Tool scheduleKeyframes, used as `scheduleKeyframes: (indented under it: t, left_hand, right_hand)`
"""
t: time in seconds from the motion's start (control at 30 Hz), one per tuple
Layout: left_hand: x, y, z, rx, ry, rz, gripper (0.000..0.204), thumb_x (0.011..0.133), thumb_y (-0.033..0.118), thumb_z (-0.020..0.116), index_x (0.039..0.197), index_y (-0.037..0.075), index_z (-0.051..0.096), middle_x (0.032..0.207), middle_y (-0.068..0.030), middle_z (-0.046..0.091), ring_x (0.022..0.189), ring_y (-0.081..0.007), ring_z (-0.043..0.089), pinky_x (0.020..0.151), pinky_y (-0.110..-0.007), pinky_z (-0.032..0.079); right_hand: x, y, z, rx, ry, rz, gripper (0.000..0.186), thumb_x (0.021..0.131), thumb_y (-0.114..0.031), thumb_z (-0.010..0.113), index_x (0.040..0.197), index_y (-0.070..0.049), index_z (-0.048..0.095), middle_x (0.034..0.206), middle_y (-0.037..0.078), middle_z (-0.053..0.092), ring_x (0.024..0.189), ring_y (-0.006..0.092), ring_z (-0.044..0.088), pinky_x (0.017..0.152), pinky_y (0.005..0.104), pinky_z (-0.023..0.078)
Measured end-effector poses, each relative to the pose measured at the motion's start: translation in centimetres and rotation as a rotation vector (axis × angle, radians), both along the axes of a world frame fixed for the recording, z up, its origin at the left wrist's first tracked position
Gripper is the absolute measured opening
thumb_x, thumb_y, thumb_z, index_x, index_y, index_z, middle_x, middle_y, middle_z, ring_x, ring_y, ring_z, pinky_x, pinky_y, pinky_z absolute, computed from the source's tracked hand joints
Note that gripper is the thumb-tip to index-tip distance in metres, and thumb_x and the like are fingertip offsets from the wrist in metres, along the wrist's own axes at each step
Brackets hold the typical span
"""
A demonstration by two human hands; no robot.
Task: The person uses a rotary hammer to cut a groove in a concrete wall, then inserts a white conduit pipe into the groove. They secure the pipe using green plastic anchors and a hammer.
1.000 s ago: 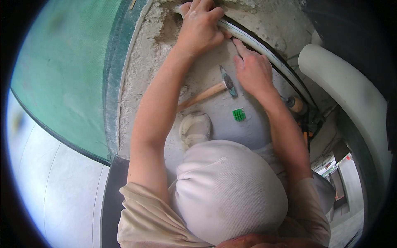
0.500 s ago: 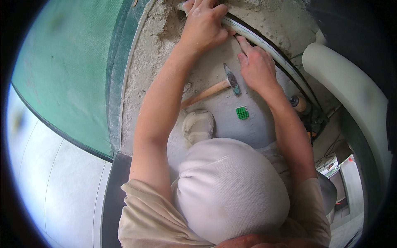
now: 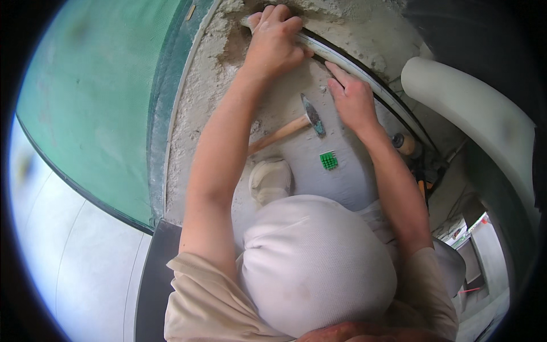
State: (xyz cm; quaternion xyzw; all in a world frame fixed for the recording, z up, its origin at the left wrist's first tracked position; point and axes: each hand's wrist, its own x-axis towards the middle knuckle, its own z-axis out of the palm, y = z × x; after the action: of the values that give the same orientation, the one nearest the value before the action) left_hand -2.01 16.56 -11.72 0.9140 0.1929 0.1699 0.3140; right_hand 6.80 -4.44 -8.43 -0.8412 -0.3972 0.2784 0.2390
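A long pale rail [image 3: 346, 62] with black edges lies over the rough concrete at the far side. My left hand [image 3: 274, 44] is closed around its left end, fingers over the top and thumb along the near edge. My right hand [image 3: 354, 98] rests at the rail's near edge, index finger stretched out and thumb apart, holding nothing I can see. Below it on the floor lies a hammer [image 3: 288, 132] with a wooden handle and a worn metal head. Nearer still is a small stack of green plastic pieces [image 3: 329, 160].
A green mesh-like panel [image 3: 97, 102] stands at the left behind a thin pale edge strip. At the right are a thick off-white curved tube [image 3: 456, 94] and a dark power tool [image 3: 427, 165]. My shoe [image 3: 270, 179] is planted near the hammer handle.
The whole view has shifted slightly. My right index finger has moved a little away from my left thumb along the rail. My left hand keeps its hold on the rail's end.
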Motion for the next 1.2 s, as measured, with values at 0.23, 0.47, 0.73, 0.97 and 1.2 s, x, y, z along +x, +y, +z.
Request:
scheduleKeyframes:
  t: [0.23, 0.47, 0.73, 0.97, 1.2]
  left_hand:
    - [0.0, 0.1, -0.2, -0.001, -0.016, -0.016, 0.044, 0.061, 0.028, 0.091, 0.095, 0.006, 0.073, 0.103, -0.0087, 0.062, 0.110, -0.0311, 0.056, 0.100, -0.044, 0.034]
    - [0.0, 0.1, -0.4, -0.005, -0.050, -0.028, 0.040, 0.060, 0.025, 0.087, 0.089, 0.006, 0.068, 0.099, -0.0106, 0.059, 0.106, -0.0334, 0.055, 0.096, -0.046, 0.036]
    - [0.4, 0.4, 0.4, -0.081, -0.047, -0.042, 0.033, 0.061, 0.022, 0.079, 0.078, 0.005, 0.056, 0.094, -0.0148, 0.054, 0.101, -0.0380, 0.053, 0.088, -0.049, 0.038]
    - [0.4, 0.2, 0.7, -0.065, -0.050, -0.026, 0.033, 0.062, 0.022, 0.079, 0.077, 0.004, 0.055, 0.094, -0.0158, 0.053, 0.101, -0.0384, 0.053, 0.087, -0.050, 0.039]
    - [0.3, 0.5, 0.1, -0.029, -0.016, -0.052, 0.028, 0.064, 0.020, 0.075, 0.079, 0.005, 0.058, 0.095, -0.0159, 0.055, 0.102, -0.0383, 0.054, 0.087, -0.050, 0.041]
  right_hand:
    - [0.0, 0.9, 0.3, -0.099, -0.064, 0.078, 0.040, 0.099, -0.018, 0.061, 0.138, -0.008, 0.064, 0.111, 0.022, 0.074, 0.104, 0.0434, 0.068, 0.090, 0.0534, 0.053]
    - [-0.6, 2.1, 1.0, -0.276, -0.090, 0.090, 0.045, 0.099, -0.022, 0.061, 0.143, -0.011, 0.059, 0.111, 0.018, 0.075, 0.104, 0.0427, 0.069, 0.092, 0.0557, 0.051]
    - [0.4, 2.8, 0.8, -0.244, -0.381, 0.346, 0.044, 0.093, -0.016, 0.058, 0.135, -0.006, 0.065, 0.099, 0.013, 0.076, 0.096, 0.0331, 0.072, 0.091, 0.0487, 0.049]
    - [0.5, 3.8, 1.6, -0.294, -0.383, 0.446, 0.043, 0.088, -0.011, 0.058, 0.129, -0.001, 0.067, 0.091, 0.016, 0.076, 0.094, 0.0304, 0.072, 0.088, 0.0464, 0.047]
    - [0.9, 3.1, 1.5, -0.283, -0.349, 0.399, 0.047, 0.092, -0.011, 0.058, 0.138, -0.006, 0.065, 0.098, 0.014, 0.076, 0.099, 0.0318, 0.070, 0.092, 0.0456, 0.048]
